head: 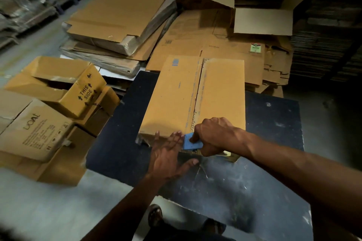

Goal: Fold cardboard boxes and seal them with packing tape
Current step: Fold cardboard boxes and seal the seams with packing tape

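The right hand (213,135) has its grip curled tight round a blue tape dispenser (193,143), set at the near end of the box (194,96), at six o'clock on its centre seam. The left hand (167,152) lies flat, fingers straight, pressing the box's near edge just beside the dispenser. The box sits on a dark surface (254,172), flaps closed. To tape well, I'd say keep the flaps butted, hold that pressing hand firm and draw the dispenser straight toward twelve o'clock. Folded cartons (49,115) lie at nine o'clock, flat cardboard stacks (117,23) at eleven.
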A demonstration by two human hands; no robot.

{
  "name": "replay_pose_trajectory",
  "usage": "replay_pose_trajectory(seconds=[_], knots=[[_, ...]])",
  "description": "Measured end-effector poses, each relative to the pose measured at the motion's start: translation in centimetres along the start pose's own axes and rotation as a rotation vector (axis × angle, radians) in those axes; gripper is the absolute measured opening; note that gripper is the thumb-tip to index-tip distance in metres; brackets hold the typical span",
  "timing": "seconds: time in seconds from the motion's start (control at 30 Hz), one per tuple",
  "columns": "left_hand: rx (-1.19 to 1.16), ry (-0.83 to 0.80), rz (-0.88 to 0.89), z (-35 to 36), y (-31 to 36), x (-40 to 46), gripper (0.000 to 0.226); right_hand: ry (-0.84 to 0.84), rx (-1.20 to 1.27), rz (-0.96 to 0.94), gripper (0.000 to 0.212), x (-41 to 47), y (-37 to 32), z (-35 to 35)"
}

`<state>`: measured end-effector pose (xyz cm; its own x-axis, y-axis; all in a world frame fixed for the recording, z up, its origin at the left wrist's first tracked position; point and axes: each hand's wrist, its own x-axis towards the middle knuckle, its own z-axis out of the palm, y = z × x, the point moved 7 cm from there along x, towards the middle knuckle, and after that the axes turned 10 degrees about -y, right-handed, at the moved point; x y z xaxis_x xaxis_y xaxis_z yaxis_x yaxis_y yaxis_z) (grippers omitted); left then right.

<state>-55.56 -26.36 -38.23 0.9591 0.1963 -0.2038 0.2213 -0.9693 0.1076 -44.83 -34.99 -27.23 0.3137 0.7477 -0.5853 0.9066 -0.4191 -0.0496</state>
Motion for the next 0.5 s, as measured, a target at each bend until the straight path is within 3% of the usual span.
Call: replay_pose_trajectory(seconds=[0.13, 0.33, 0.5], knots=[[0.042, -0.027, -0.022, -0.2, -0.6, 0.1, 0.107, -0.034, -0.048, -0.01, 0.056, -1.2, 0.8, 0.0], [0.059, -0.042, -0.027, -0.4, -0.6, 0.4, 0.112, -0.141, -0.118, 0.053, 0.057, -3.6, 3.9, 1.2], [0.032, 0.053, -0.002, 0.1, -0.8, 0.2, 0.102, -0.174, -0.125, 0.106, 0.063, -6.2, 6.2, 2.2]])
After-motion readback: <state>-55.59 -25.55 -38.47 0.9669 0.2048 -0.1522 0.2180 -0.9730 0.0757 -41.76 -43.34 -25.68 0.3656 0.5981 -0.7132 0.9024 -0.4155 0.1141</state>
